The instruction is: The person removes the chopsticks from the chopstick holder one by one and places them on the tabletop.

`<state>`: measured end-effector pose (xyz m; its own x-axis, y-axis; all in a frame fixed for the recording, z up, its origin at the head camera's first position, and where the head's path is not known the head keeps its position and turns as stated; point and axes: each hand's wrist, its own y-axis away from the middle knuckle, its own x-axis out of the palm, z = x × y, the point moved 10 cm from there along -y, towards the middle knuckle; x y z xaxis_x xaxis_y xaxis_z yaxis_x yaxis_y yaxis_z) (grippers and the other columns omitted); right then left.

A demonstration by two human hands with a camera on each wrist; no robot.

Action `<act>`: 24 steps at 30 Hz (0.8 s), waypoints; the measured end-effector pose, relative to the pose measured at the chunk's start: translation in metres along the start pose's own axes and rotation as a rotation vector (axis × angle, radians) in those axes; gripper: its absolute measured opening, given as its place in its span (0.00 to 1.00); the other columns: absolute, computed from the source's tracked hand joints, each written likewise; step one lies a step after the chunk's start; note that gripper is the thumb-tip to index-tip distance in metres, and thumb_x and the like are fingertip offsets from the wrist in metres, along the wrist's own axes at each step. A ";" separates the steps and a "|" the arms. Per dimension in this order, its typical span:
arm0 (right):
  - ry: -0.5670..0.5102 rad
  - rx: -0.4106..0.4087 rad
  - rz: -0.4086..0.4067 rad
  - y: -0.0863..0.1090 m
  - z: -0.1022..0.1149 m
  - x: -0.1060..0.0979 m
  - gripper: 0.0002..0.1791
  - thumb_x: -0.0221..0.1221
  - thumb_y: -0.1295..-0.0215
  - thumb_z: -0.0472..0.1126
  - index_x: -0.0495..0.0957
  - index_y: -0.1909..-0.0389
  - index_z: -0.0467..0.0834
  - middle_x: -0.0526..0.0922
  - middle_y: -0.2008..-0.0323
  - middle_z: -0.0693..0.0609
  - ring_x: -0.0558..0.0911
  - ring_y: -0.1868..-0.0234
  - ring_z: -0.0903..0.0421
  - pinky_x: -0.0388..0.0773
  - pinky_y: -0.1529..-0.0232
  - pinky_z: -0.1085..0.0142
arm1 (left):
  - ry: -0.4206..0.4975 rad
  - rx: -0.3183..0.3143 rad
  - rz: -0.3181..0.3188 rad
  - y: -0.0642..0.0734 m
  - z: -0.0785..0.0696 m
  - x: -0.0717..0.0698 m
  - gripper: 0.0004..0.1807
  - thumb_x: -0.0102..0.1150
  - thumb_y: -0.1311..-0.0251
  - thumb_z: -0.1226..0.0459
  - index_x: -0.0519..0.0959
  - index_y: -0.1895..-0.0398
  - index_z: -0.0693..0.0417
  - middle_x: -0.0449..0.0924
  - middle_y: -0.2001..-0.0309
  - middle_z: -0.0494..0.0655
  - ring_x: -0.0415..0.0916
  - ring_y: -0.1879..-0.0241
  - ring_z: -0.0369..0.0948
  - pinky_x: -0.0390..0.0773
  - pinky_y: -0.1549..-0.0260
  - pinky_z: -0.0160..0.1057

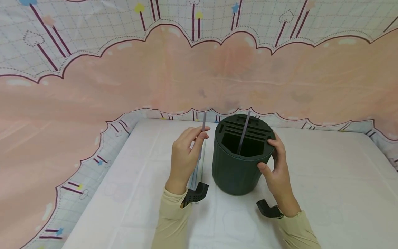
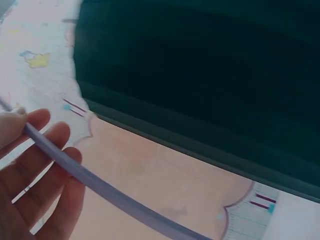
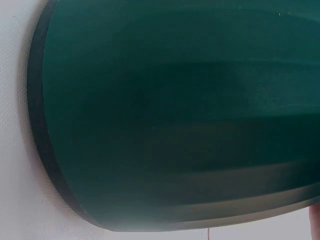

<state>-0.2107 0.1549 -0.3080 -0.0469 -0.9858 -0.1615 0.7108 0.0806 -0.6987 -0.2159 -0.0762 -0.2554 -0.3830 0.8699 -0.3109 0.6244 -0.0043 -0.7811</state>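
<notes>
My left hand [image 1: 182, 154] pinches a thin grey-purple stick [image 1: 204, 121] between thumb and fingers, held upright just left of a dark green round holder [image 1: 234, 176]. In the left wrist view the stick [image 2: 120, 196] runs across the fingers, looking slightly curved. Slots and a wide opening mark the holder's top. A similar thin stick [image 1: 244, 131] leans up out of that opening. My right hand [image 1: 278, 169] grips the holder at its right rim, thumb on the near side and fingers over the edge. The holder's green wall [image 3: 175, 115] fills most of the right wrist view.
Several pale bluish strips [image 1: 196, 176] lie on the white table [image 1: 140, 193] beneath my left hand and wrist, partly hidden. Behind the table rises a peach-coloured printed cloth [image 1: 192, 76]. Black wrist mounts [image 1: 197, 193] sit on both wrists.
</notes>
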 end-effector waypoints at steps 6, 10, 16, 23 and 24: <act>0.001 -0.002 -0.004 0.003 -0.018 -0.004 0.40 0.58 0.45 0.56 0.55 0.41 0.34 0.47 0.33 0.46 0.51 0.34 0.47 0.50 0.37 0.63 | -0.098 -0.020 0.087 0.006 0.018 0.016 0.11 0.53 0.40 0.61 0.79 0.57 0.50 0.77 0.67 0.37 0.70 0.66 0.32 0.71 0.68 0.32; 0.000 -0.015 -0.003 0.002 -0.010 -0.003 0.40 0.57 0.44 0.56 0.55 0.42 0.33 0.47 0.33 0.43 0.51 0.34 0.47 0.50 0.38 0.64 | -0.149 -0.024 0.119 0.009 0.026 0.020 0.10 0.55 0.42 0.62 0.80 0.57 0.51 0.78 0.64 0.38 0.71 0.64 0.34 0.72 0.66 0.34; 0.015 -0.017 0.001 0.000 0.008 0.000 0.39 0.55 0.42 0.55 0.54 0.43 0.30 0.47 0.34 0.40 0.51 0.34 0.48 0.50 0.38 0.65 | -0.235 -0.047 0.129 0.014 0.040 0.017 0.09 0.56 0.43 0.63 0.81 0.59 0.50 0.79 0.62 0.39 0.73 0.60 0.37 0.73 0.61 0.36; 0.014 -0.003 0.005 0.001 0.007 -0.001 0.39 0.55 0.42 0.55 0.54 0.43 0.31 0.46 0.33 0.41 0.50 0.34 0.49 0.49 0.37 0.65 | -0.272 -0.103 0.030 0.018 0.059 0.000 0.08 0.58 0.45 0.65 0.82 0.62 0.50 0.76 0.60 0.42 0.72 0.59 0.39 0.73 0.62 0.37; 0.015 0.000 0.006 0.001 0.007 -0.001 0.39 0.55 0.43 0.56 0.54 0.43 0.31 0.46 0.33 0.41 0.50 0.34 0.49 0.49 0.37 0.65 | -0.268 -0.115 0.011 0.018 0.062 -0.004 0.08 0.59 0.46 0.65 0.82 0.63 0.51 0.76 0.60 0.43 0.72 0.59 0.39 0.73 0.63 0.36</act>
<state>-0.2048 0.1550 -0.3042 -0.0532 -0.9830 -0.1755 0.7113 0.0860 -0.6976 -0.2453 -0.1098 -0.3017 -0.5323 0.7086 -0.4632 0.6970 0.0563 -0.7148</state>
